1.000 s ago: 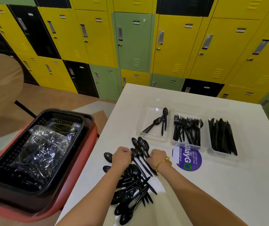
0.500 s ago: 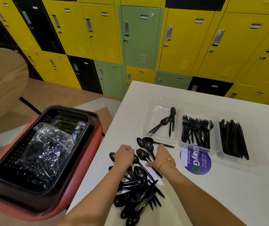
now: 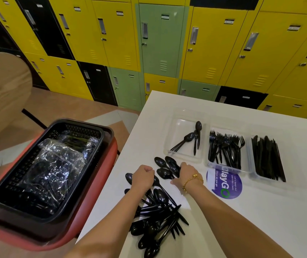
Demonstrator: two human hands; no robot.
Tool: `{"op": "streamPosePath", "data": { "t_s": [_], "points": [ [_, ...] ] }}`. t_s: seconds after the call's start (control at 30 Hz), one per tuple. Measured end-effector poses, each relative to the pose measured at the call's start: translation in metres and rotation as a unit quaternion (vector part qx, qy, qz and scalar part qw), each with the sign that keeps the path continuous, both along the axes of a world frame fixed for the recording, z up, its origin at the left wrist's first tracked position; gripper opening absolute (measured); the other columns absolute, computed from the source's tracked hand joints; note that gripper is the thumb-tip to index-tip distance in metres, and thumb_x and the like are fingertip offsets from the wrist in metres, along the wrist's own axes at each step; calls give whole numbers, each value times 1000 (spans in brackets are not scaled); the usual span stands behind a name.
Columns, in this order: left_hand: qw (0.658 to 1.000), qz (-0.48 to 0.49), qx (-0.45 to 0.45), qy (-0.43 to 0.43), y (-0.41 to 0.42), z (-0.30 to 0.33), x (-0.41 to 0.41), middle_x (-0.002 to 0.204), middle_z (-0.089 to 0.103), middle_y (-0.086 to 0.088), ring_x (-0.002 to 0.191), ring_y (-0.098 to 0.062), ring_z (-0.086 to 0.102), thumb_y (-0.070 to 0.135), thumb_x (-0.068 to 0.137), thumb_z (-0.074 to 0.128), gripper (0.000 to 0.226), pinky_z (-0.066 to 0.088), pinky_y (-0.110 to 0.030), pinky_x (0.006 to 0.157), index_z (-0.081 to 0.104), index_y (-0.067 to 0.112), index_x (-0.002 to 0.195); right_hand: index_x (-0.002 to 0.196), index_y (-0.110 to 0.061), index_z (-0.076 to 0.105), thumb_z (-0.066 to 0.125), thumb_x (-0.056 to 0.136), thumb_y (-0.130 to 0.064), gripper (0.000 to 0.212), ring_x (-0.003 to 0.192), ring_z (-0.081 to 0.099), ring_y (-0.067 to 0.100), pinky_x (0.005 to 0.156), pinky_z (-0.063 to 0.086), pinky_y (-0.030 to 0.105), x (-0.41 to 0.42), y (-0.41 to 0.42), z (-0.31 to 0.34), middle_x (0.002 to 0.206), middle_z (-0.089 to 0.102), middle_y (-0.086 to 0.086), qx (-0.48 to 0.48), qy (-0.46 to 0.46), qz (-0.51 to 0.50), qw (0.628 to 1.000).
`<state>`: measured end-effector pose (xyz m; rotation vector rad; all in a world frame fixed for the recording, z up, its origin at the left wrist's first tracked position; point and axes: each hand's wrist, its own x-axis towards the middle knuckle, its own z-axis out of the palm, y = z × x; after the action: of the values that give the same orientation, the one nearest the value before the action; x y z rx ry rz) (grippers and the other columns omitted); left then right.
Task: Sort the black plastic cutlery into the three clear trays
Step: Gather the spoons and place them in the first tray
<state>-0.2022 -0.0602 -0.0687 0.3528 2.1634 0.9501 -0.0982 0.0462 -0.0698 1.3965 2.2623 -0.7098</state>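
Observation:
A pile of black plastic spoons (image 3: pixel 158 216) lies on the white table (image 3: pixel 260 220) near its front left edge. My left hand (image 3: pixel 143 177) is a fist on the pile's far end, curled over spoon handles, with one bowl sticking out to its left. My right hand (image 3: pixel 186 173) grips a bunch of spoons (image 3: pixel 168 165) by the handles, their bowls pointing away from me. Beyond stand three clear trays: the left tray (image 3: pixel 178 127) holds a few spoons, the middle tray (image 3: pixel 224 167) forks, the right tray (image 3: pixel 257 177) knives.
A purple round sticker (image 3: pixel 225 185) is on the table right of my right wrist. Left of the table, a black basket (image 3: pixel 14 183) with crumpled clear plastic sits on a red tray. Yellow, green and black lockers (image 3: pixel 160 43) line the back wall.
My right hand has gathered the loose spoons, including one that lay crosswise, into one bunch. The left hand has stayed on the pile.

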Motion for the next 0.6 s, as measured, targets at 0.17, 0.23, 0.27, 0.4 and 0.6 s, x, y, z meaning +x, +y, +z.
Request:
{"op": "streamPosePath", "data": {
  "t_s": [0.17, 0.23, 0.27, 0.4, 0.6],
  "points": [
    [1000, -27, -3, 6, 1, 7, 4, 81, 42, -4, 76, -16, 40, 5, 88, 39, 36, 34, -28, 67, 34, 25, 59, 131, -10, 45, 54, 92, -39, 49, 117, 53, 24, 92, 44, 31, 2, -8, -4, 131, 45, 8, 42, -1, 29, 999],
    [1000, -29, 0, 3, 2, 8, 6, 80, 43, -3, 76, -15, 41, 6, 87, 38, 33, 36, -29, 67, 35, 25, 60, 129, -9, 48, 48, 95, -33, 41, 116, 53, 24, 92, 44, 31, 3, -12, -6, 131, 41, 9, 68, 6, 40, 997],
    [1000, -30, 2, 4, 3, 9, 7, 79, 44, -2, 75, -16, 42, 6, 87, 38, 33, 37, -29, 67, 36, 25, 59, 128, -9, 48, 46, 96, -29, 38, 115, 53, 24, 92, 44, 31, 3, -13, -7, 131, 41, 9, 78, 9, 45, 996],
    [999, -40, 2, 8, 5, 12, 12, 78, 47, -2, 75, -17, 44, 7, 87, 38, 34, 39, -28, 68, 36, 26, 59, 124, -11, 46, 46, 93, -20, 32, 114, 56, 24, 91, 44, 31, 9, -16, -11, 126, 52, 8, 81, -11, 74, 994],
    [1000, -27, 13, -7, 5, 14, 12, 103, 56, -5, 90, -19, 51, 19, 95, 44, 15, 39, -24, 78, 59, 18, 95, 122, -10, 48, 45, 91, -18, 32, 111, 59, 26, 90, 46, 31, 21, -17, -12, 123, 59, 8, 74, -68, 122, 987]
  ]
}}
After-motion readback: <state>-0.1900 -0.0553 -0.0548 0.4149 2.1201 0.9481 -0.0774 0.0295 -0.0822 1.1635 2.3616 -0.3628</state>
